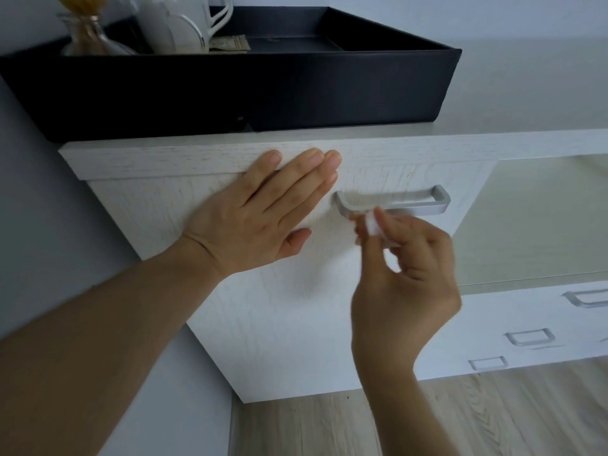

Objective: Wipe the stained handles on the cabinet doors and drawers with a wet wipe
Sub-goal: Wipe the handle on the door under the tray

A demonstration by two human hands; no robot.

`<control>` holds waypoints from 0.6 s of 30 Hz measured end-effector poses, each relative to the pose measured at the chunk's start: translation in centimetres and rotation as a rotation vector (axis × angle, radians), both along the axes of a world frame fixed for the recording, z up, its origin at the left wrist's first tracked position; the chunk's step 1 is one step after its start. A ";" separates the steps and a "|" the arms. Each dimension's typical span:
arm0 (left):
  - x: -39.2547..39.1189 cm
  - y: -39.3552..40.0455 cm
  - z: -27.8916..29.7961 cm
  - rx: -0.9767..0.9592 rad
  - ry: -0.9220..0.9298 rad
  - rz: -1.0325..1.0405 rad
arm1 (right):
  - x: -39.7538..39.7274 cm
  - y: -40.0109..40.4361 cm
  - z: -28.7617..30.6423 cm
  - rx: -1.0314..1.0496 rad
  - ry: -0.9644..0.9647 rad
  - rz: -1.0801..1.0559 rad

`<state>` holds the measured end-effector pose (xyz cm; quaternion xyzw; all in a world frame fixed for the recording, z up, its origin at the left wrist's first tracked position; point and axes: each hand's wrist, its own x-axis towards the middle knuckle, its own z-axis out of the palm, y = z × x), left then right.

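Observation:
A silver bar handle is fixed to the white wood-grain cabinet front. My right hand pinches a small folded white wet wipe and holds it against the underside of the handle near its left end. My left hand lies flat with straight fingers on the cabinet front, just left of the handle, fingertips reaching the top edge.
A black tray sits on the cabinet top and holds a white jug and a glass bottle. Lower right, white drawers carry three more silver handles. A wood-look floor runs below.

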<state>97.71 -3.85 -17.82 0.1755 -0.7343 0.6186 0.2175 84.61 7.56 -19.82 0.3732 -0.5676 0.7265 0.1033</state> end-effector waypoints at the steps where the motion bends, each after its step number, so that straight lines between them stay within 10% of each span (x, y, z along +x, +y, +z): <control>1: 0.0 0.0 0.0 -0.003 0.002 -0.001 | -0.2 -0.1 0.1 -0.018 -0.061 -0.014; 18: -0.1 0.0 -0.1 -0.010 -0.001 0.009 | 1.3 0.0 0.3 0.076 0.061 0.057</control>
